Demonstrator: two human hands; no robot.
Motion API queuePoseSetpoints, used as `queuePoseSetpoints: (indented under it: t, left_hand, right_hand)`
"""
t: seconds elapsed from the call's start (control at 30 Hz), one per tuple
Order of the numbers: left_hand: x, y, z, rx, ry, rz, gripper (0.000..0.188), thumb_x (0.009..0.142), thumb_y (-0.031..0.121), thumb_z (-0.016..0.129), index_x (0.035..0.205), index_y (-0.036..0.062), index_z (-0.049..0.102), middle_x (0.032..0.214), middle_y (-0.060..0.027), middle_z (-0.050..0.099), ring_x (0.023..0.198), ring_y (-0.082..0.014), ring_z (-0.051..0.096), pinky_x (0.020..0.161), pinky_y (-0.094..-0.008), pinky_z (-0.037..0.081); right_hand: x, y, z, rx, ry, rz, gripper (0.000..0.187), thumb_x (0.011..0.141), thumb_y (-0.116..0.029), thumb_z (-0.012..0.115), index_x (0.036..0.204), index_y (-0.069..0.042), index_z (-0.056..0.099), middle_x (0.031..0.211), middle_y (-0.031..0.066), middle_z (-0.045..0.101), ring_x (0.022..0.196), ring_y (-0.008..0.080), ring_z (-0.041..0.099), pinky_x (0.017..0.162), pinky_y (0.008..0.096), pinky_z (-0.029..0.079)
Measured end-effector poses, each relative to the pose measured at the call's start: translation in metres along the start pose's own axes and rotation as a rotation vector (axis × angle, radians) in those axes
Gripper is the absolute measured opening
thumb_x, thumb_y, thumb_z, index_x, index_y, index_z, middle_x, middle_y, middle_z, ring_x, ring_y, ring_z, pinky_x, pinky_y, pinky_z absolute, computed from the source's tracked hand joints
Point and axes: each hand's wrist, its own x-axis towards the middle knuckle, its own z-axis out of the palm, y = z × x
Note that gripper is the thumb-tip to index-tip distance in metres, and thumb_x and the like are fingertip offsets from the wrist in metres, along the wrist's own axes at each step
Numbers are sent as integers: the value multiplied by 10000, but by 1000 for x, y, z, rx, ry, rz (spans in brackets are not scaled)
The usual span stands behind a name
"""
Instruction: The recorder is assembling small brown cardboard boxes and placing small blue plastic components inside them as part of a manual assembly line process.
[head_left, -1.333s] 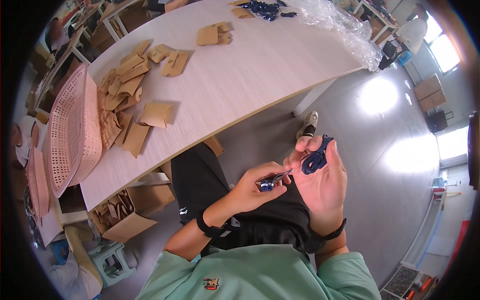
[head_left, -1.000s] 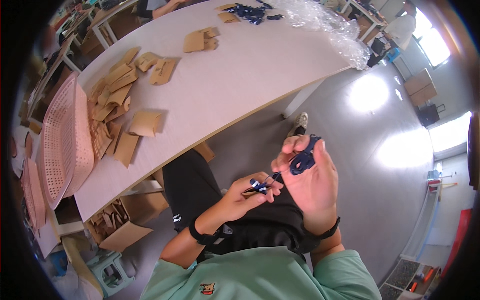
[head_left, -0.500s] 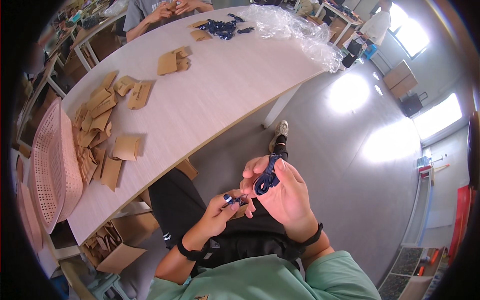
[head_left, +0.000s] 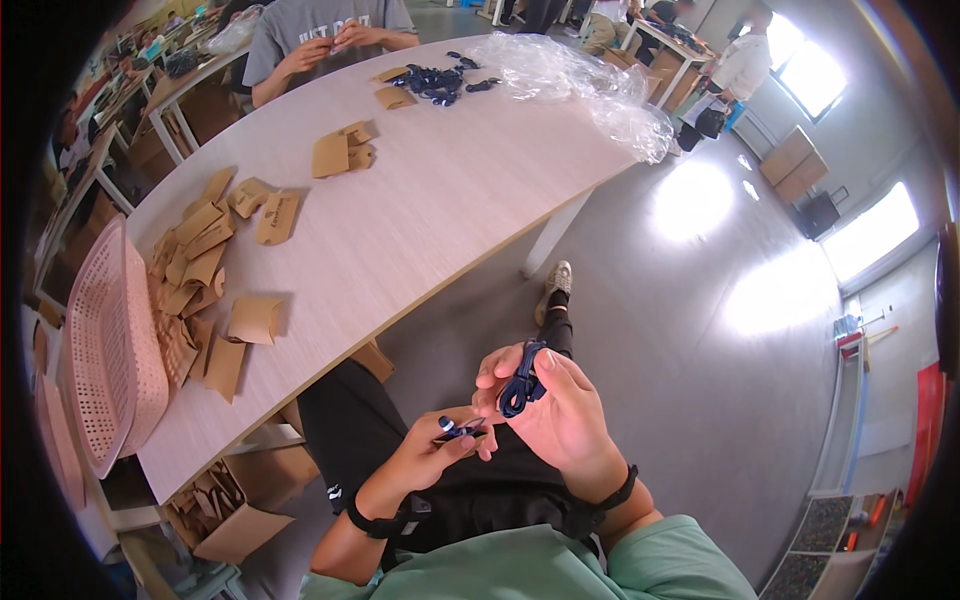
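Right hand [head_left: 560, 410] and dark-blue cable coil [head_left: 522, 388] sit lower in head view than half second ago; surface [head_left: 420, 190] lower too. Right grip narrow, holding cable coil in front of surface's near edge. Left hand [head_left: 415, 460] beside it, grip closed on blue-and-white cable end [head_left: 449, 426]. On surface: cardboard sleeves [head_left: 203, 238], left; cable pile [head_left: 435, 84], far side.

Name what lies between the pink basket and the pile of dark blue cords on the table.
Brown cardboard packets: a heap beside the pink basket, then a few more towards the dark blue cords, as the head view shows.
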Motion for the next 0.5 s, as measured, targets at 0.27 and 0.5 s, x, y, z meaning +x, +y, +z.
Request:
queuePoseSetpoints:
  t: [0.27, 0.5]
  left_hand:
    - [7, -20, -10, -19, -80, 44, 251, 987, 151, 532, 1122, -42, 617, 1016, -161, 623, 852, -244, 643, 734, -330, 509]
    - [-2, -3, -6, -114, 48, 46, 360, 1000, 289, 519, 1098, -42, 624, 1042, -158, 625, 866, -250, 643, 766, -355, 515]
  right_hand:
    - [-7, -7, -8, 11, 8, -81, 407, 1055, -287, 374, 1118, 59, 579, 1123, 191, 613, 931, 262, 649, 701, 349, 549]
    - [-4, -1, -6, 88, -21, -30, 391, 1054, -266, 376, 1124, 60, 579, 1124, 188, 619, 940, 276, 645, 817, 375, 520]
